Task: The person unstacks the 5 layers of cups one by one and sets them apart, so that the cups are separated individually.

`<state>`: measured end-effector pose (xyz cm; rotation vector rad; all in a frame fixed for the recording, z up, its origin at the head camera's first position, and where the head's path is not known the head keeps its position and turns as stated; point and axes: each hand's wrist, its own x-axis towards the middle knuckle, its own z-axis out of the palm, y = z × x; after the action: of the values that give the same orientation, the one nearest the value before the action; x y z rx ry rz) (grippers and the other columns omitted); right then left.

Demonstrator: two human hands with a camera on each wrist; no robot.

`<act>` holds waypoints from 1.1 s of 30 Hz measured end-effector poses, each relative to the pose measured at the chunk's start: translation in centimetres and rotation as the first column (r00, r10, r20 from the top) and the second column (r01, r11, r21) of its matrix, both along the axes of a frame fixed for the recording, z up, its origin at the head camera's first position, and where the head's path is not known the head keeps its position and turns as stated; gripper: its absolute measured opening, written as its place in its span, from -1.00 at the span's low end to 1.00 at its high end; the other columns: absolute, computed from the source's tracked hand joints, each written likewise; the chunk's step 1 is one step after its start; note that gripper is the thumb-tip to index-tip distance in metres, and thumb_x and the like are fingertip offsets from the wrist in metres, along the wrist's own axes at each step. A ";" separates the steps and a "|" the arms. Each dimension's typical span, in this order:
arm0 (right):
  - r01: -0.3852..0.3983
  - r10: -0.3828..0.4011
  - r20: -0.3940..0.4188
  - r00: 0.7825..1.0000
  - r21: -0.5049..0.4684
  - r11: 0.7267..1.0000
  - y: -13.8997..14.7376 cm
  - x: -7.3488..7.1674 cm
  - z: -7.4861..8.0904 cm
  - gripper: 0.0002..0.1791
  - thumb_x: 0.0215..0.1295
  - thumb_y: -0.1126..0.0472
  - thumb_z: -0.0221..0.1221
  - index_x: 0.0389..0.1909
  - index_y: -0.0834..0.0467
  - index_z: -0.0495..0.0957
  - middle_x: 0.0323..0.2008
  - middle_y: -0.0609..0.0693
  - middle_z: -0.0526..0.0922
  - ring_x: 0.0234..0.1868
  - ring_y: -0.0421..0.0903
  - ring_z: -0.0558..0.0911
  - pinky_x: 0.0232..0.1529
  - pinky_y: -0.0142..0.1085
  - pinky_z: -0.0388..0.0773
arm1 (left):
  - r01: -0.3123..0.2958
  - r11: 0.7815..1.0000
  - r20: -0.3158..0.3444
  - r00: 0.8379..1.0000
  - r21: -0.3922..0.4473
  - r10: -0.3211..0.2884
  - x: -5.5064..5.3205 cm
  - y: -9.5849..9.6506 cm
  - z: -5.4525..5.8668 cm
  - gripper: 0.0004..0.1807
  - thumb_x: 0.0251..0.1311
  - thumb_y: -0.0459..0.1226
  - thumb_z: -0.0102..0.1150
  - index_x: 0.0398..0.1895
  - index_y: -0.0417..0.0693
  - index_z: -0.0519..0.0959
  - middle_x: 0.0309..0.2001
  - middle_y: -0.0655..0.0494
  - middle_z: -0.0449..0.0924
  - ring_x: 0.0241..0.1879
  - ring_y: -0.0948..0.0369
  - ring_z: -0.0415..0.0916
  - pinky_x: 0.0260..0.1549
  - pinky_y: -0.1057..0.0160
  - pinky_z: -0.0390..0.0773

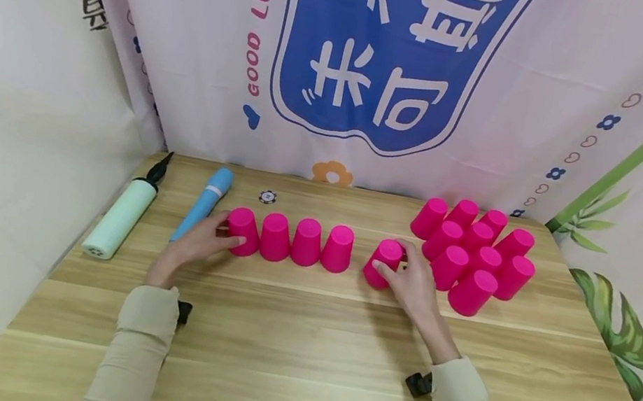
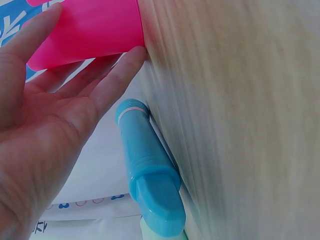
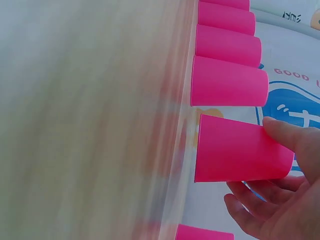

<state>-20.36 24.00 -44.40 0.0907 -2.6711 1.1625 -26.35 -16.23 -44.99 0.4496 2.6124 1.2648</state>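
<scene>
A row of upside-down pink cups stands across the middle of the table. At its left end, my left hand holds the outermost cup, thumb in front and the other fingers behind. My right hand grips another upside-down pink cup between thumb and fingers, a short gap to the right of the row. In the right wrist view this held cup leans slightly and its rim sits a little off the table line. Right of that hand stands a cluster of several more upside-down pink cups.
A blue microphone-shaped tube lies left of the row, just beyond my left hand. Farther left is a mint-green hand pump with a black nozzle. A small round chip lies behind the row. A printed curtain hangs along the table's back edge.
</scene>
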 end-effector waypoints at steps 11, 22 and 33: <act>0.050 -0.048 -0.044 0.998 0.041 0.998 1.8 1.9 0.8 -0.29 0.10 0.03 0.40 0.21 0.24 0.37 -0.01 0.17 0.57 -0.05 0.11 0.55 -0.09 -0.02 0.59 | 0.001 1.000 0.002 1.000 -0.011 0.000 -0.1 -0.1 -0.1 -0.26 0.32 -0.11 0.15 0.41 -0.30 0.14 0.27 -0.28 0.34 0.25 -0.21 0.29 0.17 -0.12 0.41; 0.102 -0.102 0.002 0.995 0.069 0.992 5.1 4.9 0.3 -0.27 0.12 -0.01 0.38 0.20 0.28 0.37 -0.02 0.22 0.55 -0.08 0.15 0.53 -0.11 -0.02 0.57 | -0.001 1.000 0.006 1.000 -0.002 0.001 0.1 0.2 0.1 -0.28 0.32 -0.13 0.16 0.40 -0.30 0.15 0.27 -0.29 0.34 0.25 -0.22 0.29 0.17 -0.12 0.40; 0.099 -0.105 0.048 0.993 0.116 0.988 9.5 7.1 1.6 -0.28 0.14 -0.02 0.36 0.17 0.33 0.37 -0.02 0.27 0.53 -0.06 0.17 0.52 -0.08 0.05 0.58 | 0.017 1.000 -0.001 1.000 0.012 -0.017 -0.1 0.1 0.0 -0.28 0.31 -0.11 0.16 0.39 -0.30 0.17 0.25 -0.29 0.36 0.24 -0.22 0.29 0.17 -0.14 0.39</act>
<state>-13.28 33.52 -42.83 -0.0591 -2.7527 0.9955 -26.41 -16.12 -44.98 0.4727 2.5975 1.2761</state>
